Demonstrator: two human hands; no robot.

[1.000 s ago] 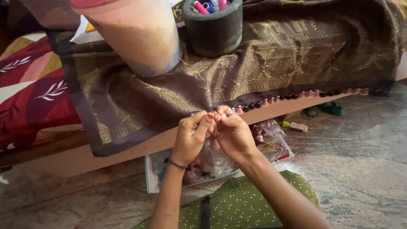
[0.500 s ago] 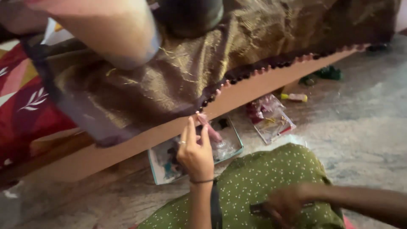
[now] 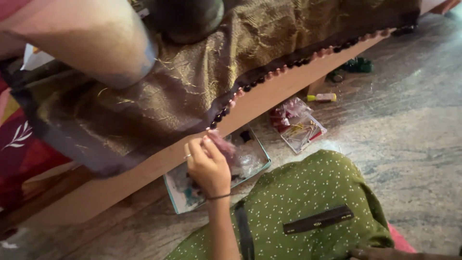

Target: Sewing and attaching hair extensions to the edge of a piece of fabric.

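Left hand [image 3: 208,166] pinches a pinkish tassel [image 3: 222,144] at the cloth edge [image 3: 226,110]; the beaded edge runs up-right, away from the fingers. Right hand [image 3: 373,253] rests low, far off, its grip hidden.

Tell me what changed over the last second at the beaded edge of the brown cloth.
The right hand let go of the beaded edge of the brown and gold woven cloth and drew back past the black comb on the green dotted lap; only a sliver shows at the picture's bottom edge. The left hand stayed at the edge, pinching a pinkish tuft. Cloth and tray lie as before.
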